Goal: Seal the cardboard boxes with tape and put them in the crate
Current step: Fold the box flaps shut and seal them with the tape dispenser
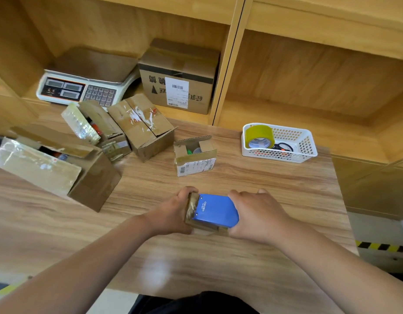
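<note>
Left hand [173,211] fingers clasp a small cardboard box [191,214], steadying it while right hand [255,214] fingers, apparently gripping, press the blue tape dispenser [215,210] between them.

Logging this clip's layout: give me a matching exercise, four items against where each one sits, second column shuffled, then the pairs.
Items:
1. tape roll
2. weighing scale
3. blue tape dispenser
4. large printed box

Places:
A. on the shelf, beside the upright divider
B. in the white basket
C. between the left hand and right hand
D. on the shelf's left side, behind the open boxes

Pairs: 1-B, 2-D, 3-C, 4-A
</note>
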